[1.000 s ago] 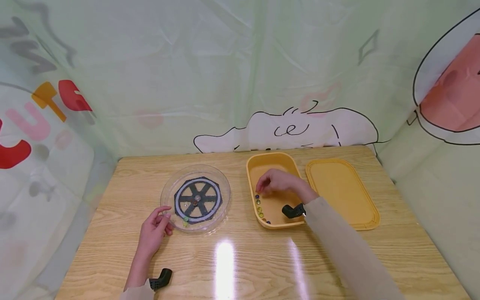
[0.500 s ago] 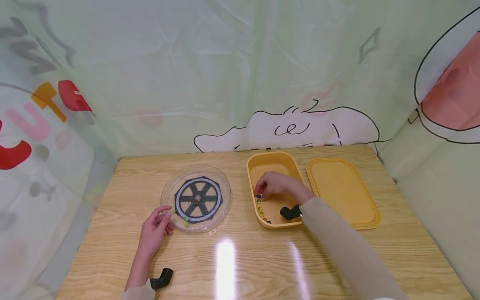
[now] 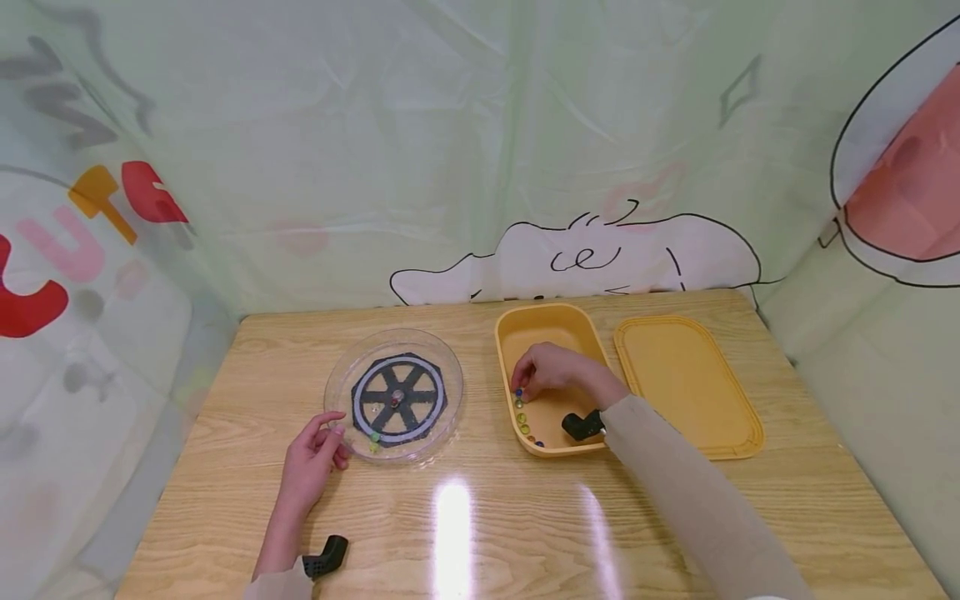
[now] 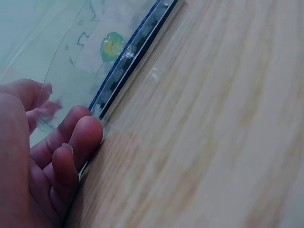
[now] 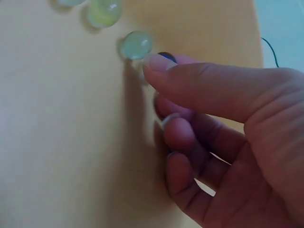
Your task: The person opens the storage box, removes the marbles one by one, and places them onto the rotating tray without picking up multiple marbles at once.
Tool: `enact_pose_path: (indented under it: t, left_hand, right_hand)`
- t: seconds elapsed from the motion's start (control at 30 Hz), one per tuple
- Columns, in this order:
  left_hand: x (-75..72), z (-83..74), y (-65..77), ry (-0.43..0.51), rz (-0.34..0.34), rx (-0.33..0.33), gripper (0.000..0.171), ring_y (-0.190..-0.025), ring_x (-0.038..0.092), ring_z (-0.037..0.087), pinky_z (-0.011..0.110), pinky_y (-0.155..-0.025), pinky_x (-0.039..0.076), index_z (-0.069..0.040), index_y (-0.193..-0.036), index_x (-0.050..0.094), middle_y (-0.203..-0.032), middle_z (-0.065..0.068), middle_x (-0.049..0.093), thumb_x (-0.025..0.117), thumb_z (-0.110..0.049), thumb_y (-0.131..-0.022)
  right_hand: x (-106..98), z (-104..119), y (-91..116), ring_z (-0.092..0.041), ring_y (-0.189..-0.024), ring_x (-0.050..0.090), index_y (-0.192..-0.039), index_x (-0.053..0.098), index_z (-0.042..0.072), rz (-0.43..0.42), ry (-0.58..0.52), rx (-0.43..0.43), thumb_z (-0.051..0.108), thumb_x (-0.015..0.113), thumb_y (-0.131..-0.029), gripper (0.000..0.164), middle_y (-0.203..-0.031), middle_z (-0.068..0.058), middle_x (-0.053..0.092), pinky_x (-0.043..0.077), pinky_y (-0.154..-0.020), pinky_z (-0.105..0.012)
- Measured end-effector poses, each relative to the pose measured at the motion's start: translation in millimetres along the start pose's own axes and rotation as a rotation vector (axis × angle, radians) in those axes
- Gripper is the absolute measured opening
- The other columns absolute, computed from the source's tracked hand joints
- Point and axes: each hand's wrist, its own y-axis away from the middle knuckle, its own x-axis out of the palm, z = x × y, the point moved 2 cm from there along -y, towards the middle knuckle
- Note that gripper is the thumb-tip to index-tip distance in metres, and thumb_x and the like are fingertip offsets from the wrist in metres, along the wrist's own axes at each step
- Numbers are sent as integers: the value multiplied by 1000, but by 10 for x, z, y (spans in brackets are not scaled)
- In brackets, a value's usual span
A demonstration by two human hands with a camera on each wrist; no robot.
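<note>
My right hand (image 3: 551,367) reaches into the yellow plastic tub (image 3: 551,317), near its left wall. Its thumb and forefinger pinch a dark blue marble (image 5: 166,56), mostly hidden by the thumb in the right wrist view. Just beside the fingertips lies a pale green marble (image 5: 136,45), with a yellow marble (image 5: 105,12) farther along the row. My left hand (image 3: 309,457) is at the left edge of the clear round dish (image 3: 442,354), finger and thumb about its rim, other fingers curled low against its side. A green marble (image 3: 375,437) and a few others lie in the dish.
A black spoked wheel pattern (image 3: 397,398) shows in the middle of the dish. To the right of the tub lies a flat yellow lid (image 3: 686,383). Everything stands on a wooden table (image 3: 510,525), with a printed curtain (image 3: 360,150) behind it.
The right hand has shifted slightly down and its fingers have come onto the blue marble at the upper end of the row. The left hand stays at the dish.
</note>
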Motion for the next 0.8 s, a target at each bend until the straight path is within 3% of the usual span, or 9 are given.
enact_pose_path:
  t: [0.37,0.8]
  left_hand:
    - [1,5,-14,-1,4,-13,24,-58,62,21,28,-57,53,-14,-126,61,-74,12,63,57,-21,-103]
    - [-1,19,-10,5,1,-8,24,-58,62,21,28,-57,53,-14,-126,61,-74,12,64,56,-21,-103]
  right_hand:
    - [-57,9,38,-14,-76,58,-91,73,10,-2,-40,-30,1,72,-84,11,-82,2,67,50,-74,-29]
    - [0,38,39,-13,-77,56,-94,76,12,82,17,6,2,81,-80,18,-82,3,65,49,-76,-27]
